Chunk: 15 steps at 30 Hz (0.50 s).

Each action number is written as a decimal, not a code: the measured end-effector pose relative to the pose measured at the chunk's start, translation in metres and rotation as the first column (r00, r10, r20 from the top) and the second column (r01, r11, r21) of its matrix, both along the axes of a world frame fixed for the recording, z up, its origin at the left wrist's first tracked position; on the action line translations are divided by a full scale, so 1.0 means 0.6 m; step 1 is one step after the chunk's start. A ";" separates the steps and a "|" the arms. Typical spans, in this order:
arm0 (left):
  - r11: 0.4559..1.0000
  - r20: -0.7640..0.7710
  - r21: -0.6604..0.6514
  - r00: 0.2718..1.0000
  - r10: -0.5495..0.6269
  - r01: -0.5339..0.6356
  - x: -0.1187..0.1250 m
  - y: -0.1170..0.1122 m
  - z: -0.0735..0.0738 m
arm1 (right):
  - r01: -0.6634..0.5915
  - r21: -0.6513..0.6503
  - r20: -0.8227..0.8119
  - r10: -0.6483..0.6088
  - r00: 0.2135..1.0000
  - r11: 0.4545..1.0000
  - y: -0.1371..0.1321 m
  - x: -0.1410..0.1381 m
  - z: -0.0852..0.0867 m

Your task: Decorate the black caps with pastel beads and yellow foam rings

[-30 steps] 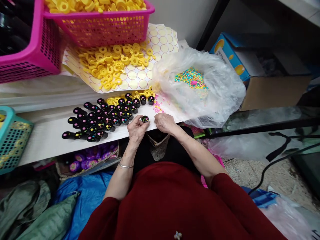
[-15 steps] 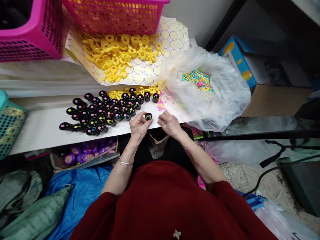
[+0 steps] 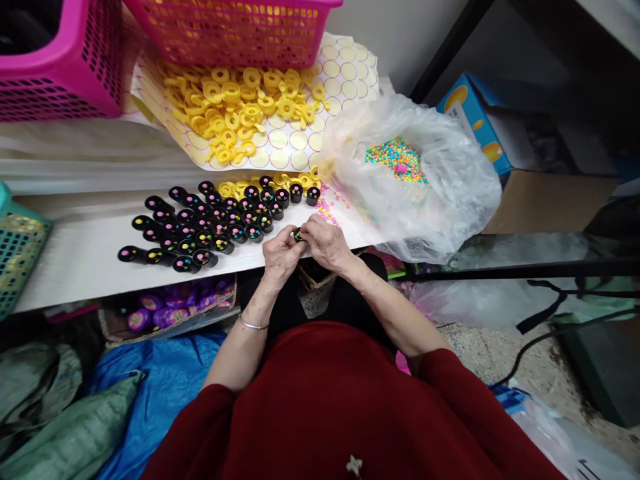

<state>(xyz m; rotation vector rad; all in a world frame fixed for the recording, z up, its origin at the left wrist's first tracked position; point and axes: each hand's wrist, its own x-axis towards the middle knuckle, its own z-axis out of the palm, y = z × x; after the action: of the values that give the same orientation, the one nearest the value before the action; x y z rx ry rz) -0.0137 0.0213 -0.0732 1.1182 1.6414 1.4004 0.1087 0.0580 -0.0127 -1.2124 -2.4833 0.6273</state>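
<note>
My left hand (image 3: 281, 253) is closed round a small black cup (image 3: 299, 235) at the table's front edge, with bits of colour showing inside. The fingertips of my right hand (image 3: 327, 244) are pinched together over the cup's mouth; what they hold, if anything, is hidden. To the left stand rows of similar black cups (image 3: 203, 238), several with pink, yellow and blue beads inside. Loose pink rings (image 3: 326, 212) lie just beyond my right hand. A clear plastic bag (image 3: 453, 180) of small multicoloured beads (image 3: 395, 160) sits open to the right, with a pink piece (image 3: 401, 169) on the beads.
Yellow plastic rings (image 3: 233, 113) are heaped on a sticker sheet (image 3: 340, 70) behind the cups. Pink baskets (image 3: 240, 30) stand at the back, a teal basket (image 3: 20, 260) at the left. A blue box (image 3: 473, 113) is at the right; purple items (image 3: 173, 310) fill a carton below the table.
My right hand has moved left and slightly up to the mouth of the cup, now covering part of it. My left hand still holds the cup in nearly the same place.
</note>
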 end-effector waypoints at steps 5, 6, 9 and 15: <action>1.000 -0.101 0.001 0.995 -0.013 0.013 -0.004 0.000 -0.006 | -0.005 0.001 0.115 0.005 0.993 1.000 0.001 -0.007 0.008; 1.000 -0.108 0.003 0.994 -0.012 0.012 -0.004 0.000 -0.007 | -0.007 0.000 0.131 0.007 0.991 1.000 0.001 -0.007 0.010; 1.000 -0.112 0.011 0.994 -0.006 0.007 -0.003 0.000 -0.009 | -0.007 0.006 0.182 0.006 0.983 1.000 0.004 -0.011 0.017; 0.999 -0.097 0.037 0.995 -0.008 0.012 -0.002 0.000 -0.012 | 0.001 0.013 0.233 -0.004 0.972 1.000 0.008 -0.018 0.024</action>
<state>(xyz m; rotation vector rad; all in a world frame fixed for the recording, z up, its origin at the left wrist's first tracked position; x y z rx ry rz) -0.0147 0.0214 -0.0804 1.2317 1.6809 1.3946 0.0979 0.0626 0.0016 -1.3541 -2.6705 0.4916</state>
